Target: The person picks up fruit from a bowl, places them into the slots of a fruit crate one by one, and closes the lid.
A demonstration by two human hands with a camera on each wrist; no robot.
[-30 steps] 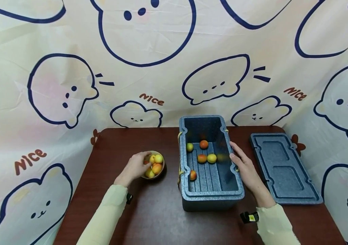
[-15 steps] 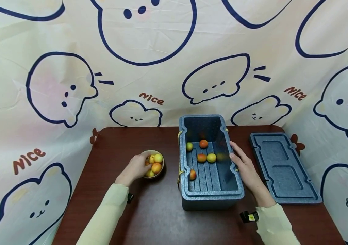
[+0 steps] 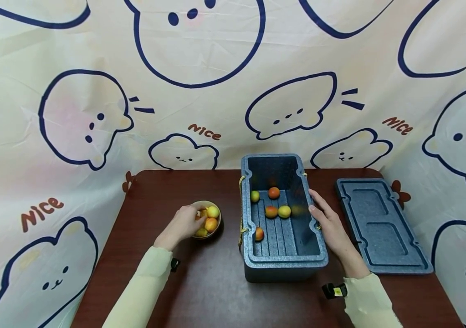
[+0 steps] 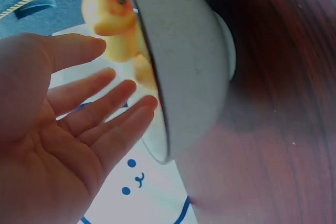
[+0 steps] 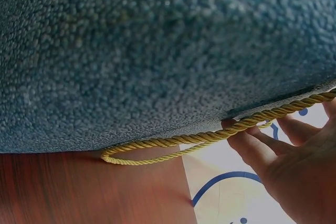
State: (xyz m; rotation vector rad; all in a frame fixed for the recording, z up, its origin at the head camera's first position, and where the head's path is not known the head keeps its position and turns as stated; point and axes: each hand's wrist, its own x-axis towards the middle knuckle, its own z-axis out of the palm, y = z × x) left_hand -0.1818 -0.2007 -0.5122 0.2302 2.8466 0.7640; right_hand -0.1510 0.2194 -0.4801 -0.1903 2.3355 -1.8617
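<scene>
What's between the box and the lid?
Head view: the right hand, touching the box, then tabletop to the lid; right wrist view also shows yellow rope.

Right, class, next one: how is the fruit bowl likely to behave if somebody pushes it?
The bowl may tip if pushed near the top, since it flares up from a narrower foot. It is probably stiff, judging by its smooth, evenly curved shape. The rounded fruits heaped inside could roll or shift with a jolt.

"Nice" (image 3: 42,213), thrice, on pale backdrop (image 3: 200,109)
</scene>
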